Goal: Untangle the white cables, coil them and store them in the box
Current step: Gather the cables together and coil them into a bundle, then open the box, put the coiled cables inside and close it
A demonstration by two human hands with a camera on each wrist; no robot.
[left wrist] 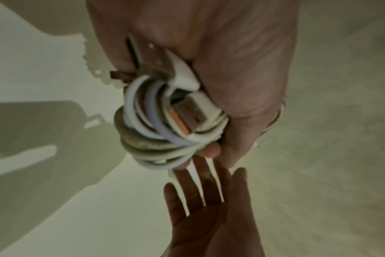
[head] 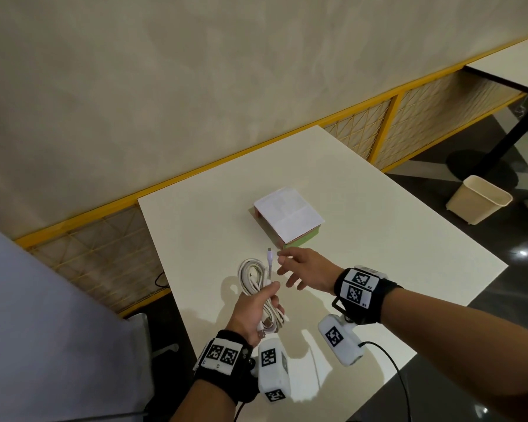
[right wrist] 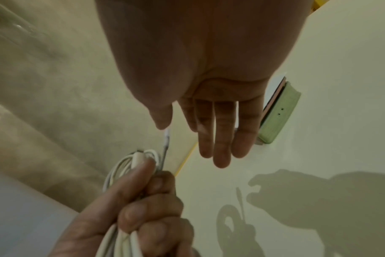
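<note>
My left hand grips a coiled bundle of white cables above the white table. One thin end with a small connector sticks up out of the bundle. In the left wrist view the coil fills the fist, with two USB plugs showing. My right hand hovers open just right of the connector, fingers straight, holding nothing; in the right wrist view its thumb nearly meets the connector tip. The box, green-sided under a white lid, sits just beyond both hands.
A yellow mesh railing runs behind the table along the wall. A beige waste bin stands on the dark floor to the right. Another table is at the far right. A grey surface lies at the left.
</note>
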